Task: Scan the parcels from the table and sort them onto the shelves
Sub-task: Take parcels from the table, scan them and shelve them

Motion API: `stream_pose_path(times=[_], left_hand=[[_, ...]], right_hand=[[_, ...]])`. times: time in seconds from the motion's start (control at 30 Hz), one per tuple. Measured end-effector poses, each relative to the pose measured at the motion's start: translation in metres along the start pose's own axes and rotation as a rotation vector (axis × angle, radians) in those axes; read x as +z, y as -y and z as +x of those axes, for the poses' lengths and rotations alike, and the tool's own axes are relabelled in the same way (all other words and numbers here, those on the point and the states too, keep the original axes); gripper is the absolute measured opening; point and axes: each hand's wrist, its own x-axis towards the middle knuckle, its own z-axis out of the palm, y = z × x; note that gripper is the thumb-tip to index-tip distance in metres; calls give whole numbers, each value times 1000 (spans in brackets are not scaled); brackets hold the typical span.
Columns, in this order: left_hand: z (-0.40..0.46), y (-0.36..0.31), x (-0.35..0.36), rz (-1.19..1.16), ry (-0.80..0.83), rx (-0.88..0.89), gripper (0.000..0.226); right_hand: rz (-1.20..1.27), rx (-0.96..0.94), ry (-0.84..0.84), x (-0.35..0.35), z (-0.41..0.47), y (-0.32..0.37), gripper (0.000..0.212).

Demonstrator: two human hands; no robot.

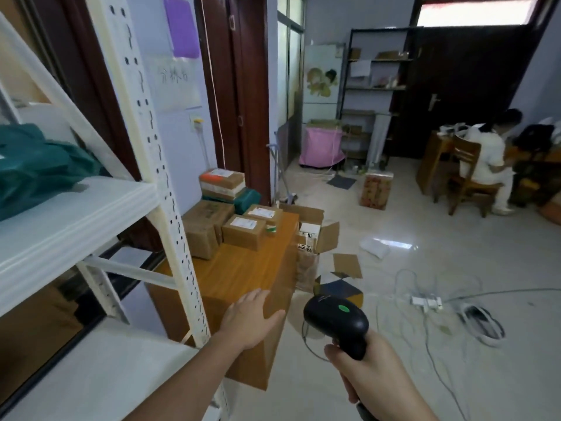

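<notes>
A white metal shelf rack (76,214) fills the left side, its upright post standing just in front of a wooden table (243,268) whose long axis runs away from the camera toward the wall. A dark green soft package (39,171) lies on the upper shelf. At the table's far end sits a cluster of brown cardboard parcels (224,220), labels facing up, the topmost box (222,183) stacked on a green bag; the near half of the tabletop is bare wood. An open carton (315,235) stands on the floor just beside the table's right edge. The left hand (252,320) reaches out over the near corner of the table, fingers straight and spread, palm down, holding nothing; whether it touches the wood cannot be told. The right hand (373,369) is wrapped around the handle of a black barcode scanner (337,323), whose head points forward and left toward the table, its green button on top.
</notes>
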Motion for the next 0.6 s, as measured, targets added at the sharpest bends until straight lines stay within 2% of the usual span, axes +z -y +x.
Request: stream_pose_path(times=[0.33, 0.47, 0.6], left_hand=[[179, -42, -27, -11, -60, -69, 73], [225, -39, -40, -26, -108, -99, 73], [277, -22, -49, -26, -93, -157, 75]], right_hand=[[-50, -148, 68, -57, 170, 35, 9], [-80, -146, 104, -62, 230, 45, 15], [-78, -165, 163, -54, 294, 60, 8]])
